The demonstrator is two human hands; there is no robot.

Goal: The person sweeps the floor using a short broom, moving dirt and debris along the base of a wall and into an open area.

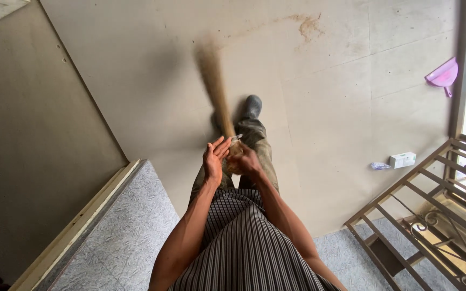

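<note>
A straw broom (215,89) points away from me over the pale tiled floor, blurred by motion. My right hand (245,160) is closed around its handle end at waist height. My left hand (213,159) is flat, fingers straight and apart, its palm pressed against the butt of the handle beside the right hand. Below the hands I see my olive trousers and one dark shoe (252,105) on the floor.
A purple dustpan (442,75) lies at the far right by a door frame. A small white box (403,159) and a scrap of wrapper (379,166) lie on the floor. A metal railing (432,188) stands at the lower right, a speckled stone ledge (120,226) at the lower left.
</note>
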